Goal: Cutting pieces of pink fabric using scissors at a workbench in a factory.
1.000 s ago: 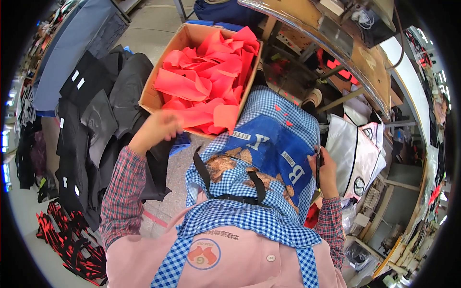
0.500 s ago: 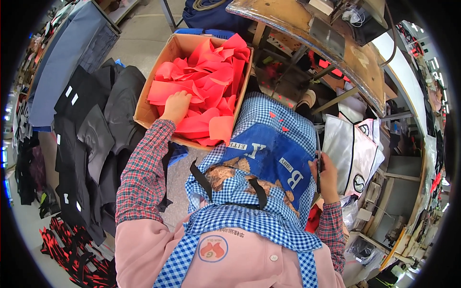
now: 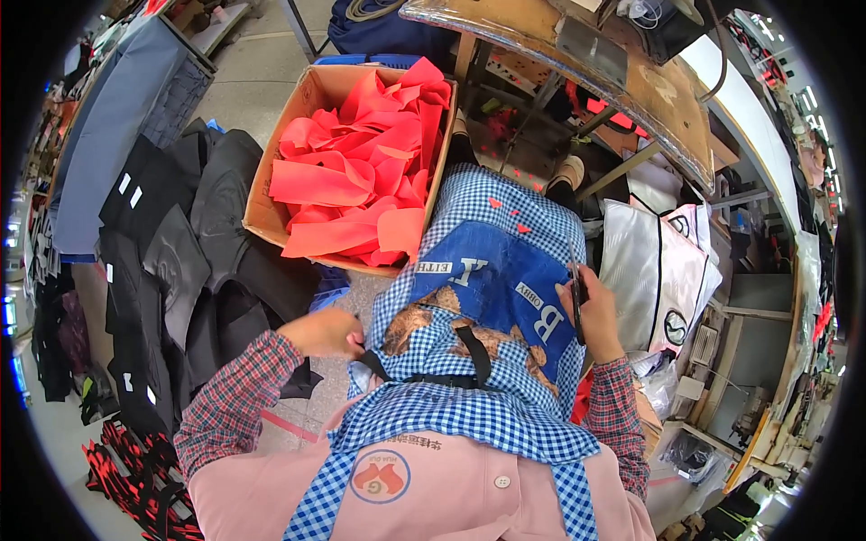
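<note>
Scuffed wooden table (image 3: 666,113) (brown), grey floor (image 3: 257,63)

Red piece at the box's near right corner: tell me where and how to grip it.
Probably by its near edge, pinched from above on the wearer's side: the red piece lies uppermost, that edge uncovered near the rim of the box.

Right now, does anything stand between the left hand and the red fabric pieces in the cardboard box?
Yes, low down: the near wall of the cardboard box stands between the left hand and the red fabric pieces. From above, the box is open and nothing visible covers the heap.
</note>
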Tool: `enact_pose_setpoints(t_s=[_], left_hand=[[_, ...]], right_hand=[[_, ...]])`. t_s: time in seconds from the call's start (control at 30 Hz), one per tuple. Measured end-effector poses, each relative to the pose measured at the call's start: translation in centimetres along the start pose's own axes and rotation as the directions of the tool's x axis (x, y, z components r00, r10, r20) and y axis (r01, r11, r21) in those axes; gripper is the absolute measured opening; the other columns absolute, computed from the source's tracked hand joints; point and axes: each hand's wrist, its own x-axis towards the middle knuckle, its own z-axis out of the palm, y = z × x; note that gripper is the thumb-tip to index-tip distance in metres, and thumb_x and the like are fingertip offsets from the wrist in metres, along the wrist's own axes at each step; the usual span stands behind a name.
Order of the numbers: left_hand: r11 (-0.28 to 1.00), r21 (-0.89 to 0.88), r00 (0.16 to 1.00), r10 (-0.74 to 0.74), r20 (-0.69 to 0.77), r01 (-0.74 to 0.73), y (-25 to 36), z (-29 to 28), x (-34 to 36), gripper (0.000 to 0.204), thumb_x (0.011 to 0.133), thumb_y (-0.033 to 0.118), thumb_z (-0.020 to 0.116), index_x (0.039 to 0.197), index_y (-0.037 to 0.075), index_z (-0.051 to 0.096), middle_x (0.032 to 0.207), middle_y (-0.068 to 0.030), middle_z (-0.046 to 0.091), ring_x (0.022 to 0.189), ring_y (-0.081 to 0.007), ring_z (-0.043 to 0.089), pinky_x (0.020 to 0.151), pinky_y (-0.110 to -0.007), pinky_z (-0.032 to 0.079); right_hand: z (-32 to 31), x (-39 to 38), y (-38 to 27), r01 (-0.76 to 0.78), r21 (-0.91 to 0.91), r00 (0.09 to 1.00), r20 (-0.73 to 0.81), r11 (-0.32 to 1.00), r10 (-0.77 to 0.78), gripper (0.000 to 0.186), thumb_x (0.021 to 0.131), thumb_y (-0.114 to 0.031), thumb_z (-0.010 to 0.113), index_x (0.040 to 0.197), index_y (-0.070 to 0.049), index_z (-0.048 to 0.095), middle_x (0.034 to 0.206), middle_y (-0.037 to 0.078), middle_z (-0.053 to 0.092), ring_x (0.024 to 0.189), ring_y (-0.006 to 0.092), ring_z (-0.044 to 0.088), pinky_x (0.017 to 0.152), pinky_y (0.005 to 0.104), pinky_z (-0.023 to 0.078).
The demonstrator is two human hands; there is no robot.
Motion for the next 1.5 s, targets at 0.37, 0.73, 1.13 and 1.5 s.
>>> enact_pose_setpoints(t_s=[0.37,0.73,1.13,1.5], left_hand=[[0.468,-0.75,0.803,-0.131,-0.581,-0.466,0.2,12.8,4.3,0.047,0.091,0.011,0.071,0.133,0.002,0.055,0.12,-0.0104,0.066,0.105,-0.0212,0.064,0.091,-0.032,0.051],[-0.211,-0.881,0.898,-0.222,-0.379,-0.424,-0.7,5.9,3.0,0.035,0.094,0.014,0.063,0.125,-0.003,0.06,0.113,-0.0075,0.07,0.098,-0.0193,0.067,0.089,-0.033,0.052],[0.979,0.123,0.422,0.044,-0.905,0.161,-5.3,-9.9,3.2,0.022,0.084,0.01,0.067,0.105,0.002,0.069,0.098,-0.0152,0.07,0.098,-0.0281,0.067,0.087,-0.038,0.052],[0.925,0.239,0.406,0.105,-0.908,0.295,-12.8,-15.5,9.1,0.019,0.093,0.016,0.058,0.103,0.003,0.067,0.098,-0.0174,0.069,0.097,-0.037,0.066,0.081,-0.045,0.052]], right_hand=[[0.3,-0.8,1.1,0.009,0.016,0.998,-0.059,1.0,-0.008,0.038,0.088,-0.011,0.075,0.122,-0.001,0.061,0.074,0.005,0.061,0.064,0.0127,0.056,0.061,0.0272,0.046],[-0.2,-0.6,0.9,-0.059,0.069,0.998,-0.009,0.996,0.059,0.044,0.087,-0.019,0.077,0.121,0.002,0.06,0.085,0.018,0.067,0.073,0.028,0.066,0.069,0.034,0.052],[0.3,0.6,1.0,-0.096,0.047,0.995,0.019,0.994,0.095,0.041,0.087,-0.017,0.076,0.12,0.002,0.06,0.079,0.014,0.064,0.066,0.0233,0.061,0.064,0.0337,0.05],[-0.6,0.5,1.2,-0.057,0.046,0.997,-0.05,0.997,0.06,0.039,0.089,-0.011,0.074,0.124,-0.002,0.06,0.073,0.002,0.059,0.064,0.0091,0.054,0.061,0.0259,0.046]])
